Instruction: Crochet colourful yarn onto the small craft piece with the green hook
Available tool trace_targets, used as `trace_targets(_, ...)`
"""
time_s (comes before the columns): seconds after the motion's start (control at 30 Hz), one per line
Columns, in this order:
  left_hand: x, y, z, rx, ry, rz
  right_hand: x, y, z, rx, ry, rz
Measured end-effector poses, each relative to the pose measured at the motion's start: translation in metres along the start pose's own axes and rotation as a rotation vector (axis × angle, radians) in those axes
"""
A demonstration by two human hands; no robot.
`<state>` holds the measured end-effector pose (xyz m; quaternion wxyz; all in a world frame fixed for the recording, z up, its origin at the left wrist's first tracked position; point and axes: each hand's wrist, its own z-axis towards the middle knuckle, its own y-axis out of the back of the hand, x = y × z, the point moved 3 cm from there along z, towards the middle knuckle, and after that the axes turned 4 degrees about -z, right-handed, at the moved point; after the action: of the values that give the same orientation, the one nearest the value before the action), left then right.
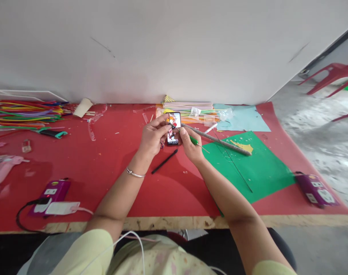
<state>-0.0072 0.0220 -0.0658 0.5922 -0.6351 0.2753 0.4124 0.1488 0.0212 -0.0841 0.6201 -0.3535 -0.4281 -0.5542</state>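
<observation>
My left hand [154, 135] is closed in a pinch on a small dark piece [173, 126], too small to name. Close beside it, my right hand [191, 145] has its thumb and fingers closed round a thin wire-like stick with a green section [194, 140]; its thin end sticks out below the hand. Both hands hover over a lit phone [174, 139] showing a colourful picture, and they partly cover it. A black pen-like stick [164, 161] lies on the table just below. To the right, a long grey fuzzy rod [231, 146] slants across a green sheet [257, 168].
Pipe cleaners [25, 114] lie at the far left, near a pink glue gun [7, 168]. A purple power strip [55, 194] sits front left, another purple strip [316, 189] front right. A light blue sheet [248, 118] lies behind. A wall [174, 49] bounds the red table [105, 164].
</observation>
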Motion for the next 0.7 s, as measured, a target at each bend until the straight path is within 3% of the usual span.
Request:
trace_targets(0.2,0.006,-0.004,-0.004,-0.04,-0.032,-0.001,-0.005,0.001,-0.001,-0.015,0.095,-0.081)
trace_targets(0.4,0.009,-0.007,-0.005,0.055,0.122,-0.104,-0.001,0.008,0.002,-0.046,0.32,-0.223)
trace_targets(0.53,0.011,-0.005,-0.005,-0.006,0.012,-0.02,-0.007,0.004,0.002,-0.008,0.239,-0.138)
trace_targets(0.7,0.027,-0.005,-0.009,-0.123,-0.201,0.085,-0.02,-0.006,-0.005,-0.033,0.098,-0.094)
